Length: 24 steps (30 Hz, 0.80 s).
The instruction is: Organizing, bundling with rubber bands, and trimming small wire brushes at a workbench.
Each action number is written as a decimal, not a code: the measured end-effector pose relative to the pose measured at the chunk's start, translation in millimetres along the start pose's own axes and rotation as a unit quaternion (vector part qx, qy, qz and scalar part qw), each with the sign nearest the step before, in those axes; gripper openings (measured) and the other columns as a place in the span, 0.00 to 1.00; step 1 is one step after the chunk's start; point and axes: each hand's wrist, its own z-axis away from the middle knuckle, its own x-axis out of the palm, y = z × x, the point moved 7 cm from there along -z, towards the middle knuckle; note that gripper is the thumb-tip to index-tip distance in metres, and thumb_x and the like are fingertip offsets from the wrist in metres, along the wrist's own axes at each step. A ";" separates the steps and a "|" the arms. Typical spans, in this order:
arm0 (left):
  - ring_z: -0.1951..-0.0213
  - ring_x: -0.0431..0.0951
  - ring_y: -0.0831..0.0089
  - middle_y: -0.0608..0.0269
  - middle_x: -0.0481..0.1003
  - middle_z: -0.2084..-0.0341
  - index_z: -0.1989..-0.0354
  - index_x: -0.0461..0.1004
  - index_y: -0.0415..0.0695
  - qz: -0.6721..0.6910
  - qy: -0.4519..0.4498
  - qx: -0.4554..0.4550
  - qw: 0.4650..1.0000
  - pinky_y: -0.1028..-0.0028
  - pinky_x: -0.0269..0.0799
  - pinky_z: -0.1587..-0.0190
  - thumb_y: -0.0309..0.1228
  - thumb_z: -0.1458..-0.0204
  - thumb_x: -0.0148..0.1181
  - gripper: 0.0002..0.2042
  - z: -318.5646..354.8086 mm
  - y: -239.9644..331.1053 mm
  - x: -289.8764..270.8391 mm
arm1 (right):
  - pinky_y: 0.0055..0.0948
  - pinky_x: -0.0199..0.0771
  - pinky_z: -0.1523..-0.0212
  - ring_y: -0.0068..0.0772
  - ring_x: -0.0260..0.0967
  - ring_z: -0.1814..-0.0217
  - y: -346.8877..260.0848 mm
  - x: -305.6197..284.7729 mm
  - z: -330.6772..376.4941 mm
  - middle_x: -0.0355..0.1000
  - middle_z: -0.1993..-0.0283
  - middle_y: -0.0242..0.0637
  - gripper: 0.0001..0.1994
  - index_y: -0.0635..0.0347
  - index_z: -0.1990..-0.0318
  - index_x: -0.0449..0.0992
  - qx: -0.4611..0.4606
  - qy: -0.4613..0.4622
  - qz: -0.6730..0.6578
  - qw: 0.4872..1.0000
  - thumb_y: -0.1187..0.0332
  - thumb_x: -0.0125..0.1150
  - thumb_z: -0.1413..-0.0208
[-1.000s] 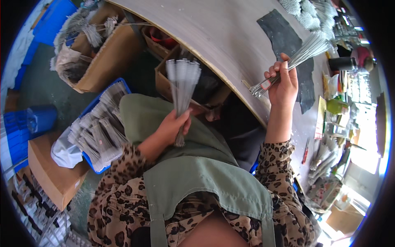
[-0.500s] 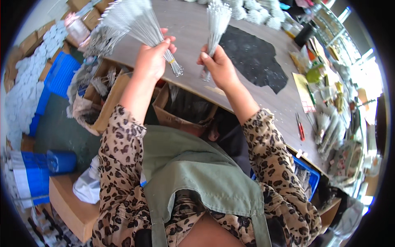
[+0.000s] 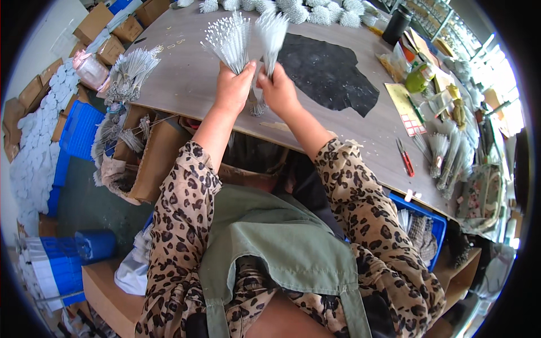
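We've got a fanned wire bundle (image 3: 228, 39) in our left hand (image 3: 234, 87), another bundle (image 3: 271, 31) in our right hand (image 3: 279, 93), fingers clamped low, above the bench (image 3: 186, 84). Light, springy, probably splays; grip near the base.

Bright daylight glares at right; fisheye edges bend, dark.

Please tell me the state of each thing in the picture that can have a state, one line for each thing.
left hand: closed around a fanned bundle of thin white sticks, held upright
right hand: closed around a second bundle, upright
red-handled scissors: lying flat on the table
dark bottle: standing, capped
cardboard box: open, sticks inside
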 end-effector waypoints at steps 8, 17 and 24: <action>0.56 0.70 0.74 0.61 0.69 0.56 0.46 0.59 0.38 0.020 -0.018 -0.008 1.000 0.74 0.68 0.55 0.43 0.48 0.61 0.27 5.1 -8.1 -6.1 | 0.37 0.68 0.62 0.48 0.69 0.64 -5.3 11.8 21.2 0.69 0.66 0.48 0.05 0.59 0.60 0.64 -0.031 0.018 0.002 0.999 0.72 0.51 0.43; 0.51 0.67 0.70 0.59 0.67 0.53 0.44 0.57 0.37 -0.011 -0.038 0.069 0.997 0.70 0.64 0.48 0.58 0.62 0.67 0.44 17.5 14.5 12.5 | 0.44 0.66 0.58 0.61 0.65 0.58 -8.6 16.5 25.3 0.67 0.61 0.56 0.08 0.63 0.56 0.61 -0.036 0.044 0.045 0.997 0.72 0.47 0.42; 0.57 0.70 0.71 0.59 0.69 0.58 0.48 0.59 0.37 -0.091 -0.004 0.136 0.986 0.71 0.67 0.53 0.57 0.62 0.68 0.41 23.3 25.7 18.2 | 0.43 0.68 0.61 0.61 0.68 0.59 -10.7 13.6 27.5 0.70 0.62 0.56 0.10 0.63 0.57 0.60 -0.073 0.075 0.045 0.993 0.66 0.47 0.40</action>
